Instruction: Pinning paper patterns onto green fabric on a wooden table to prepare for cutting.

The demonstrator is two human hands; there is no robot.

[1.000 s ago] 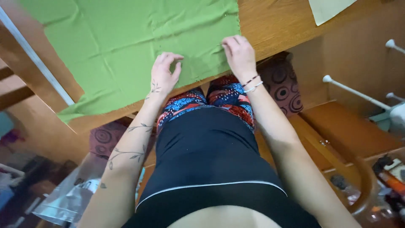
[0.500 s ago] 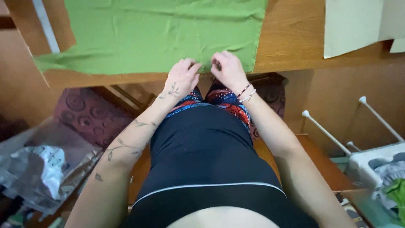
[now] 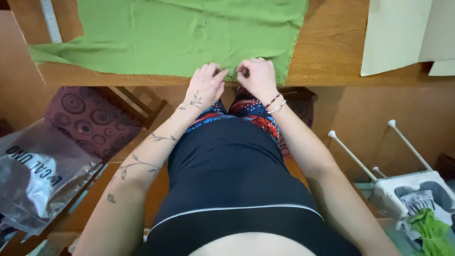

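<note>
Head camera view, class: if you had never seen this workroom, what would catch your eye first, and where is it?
The green cloth spread over the wooden table at the top stands out most. At its near edge both hands meet: the left hand and the right hand pinch the cloth side by side. Pale paper sheets lie at the table's right, and a crinkled plastic bag sits low on the left.

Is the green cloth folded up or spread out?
Spread out. The green cloth lies flat across the wooden table. The left hand and right hand pinch its near edge.
</note>
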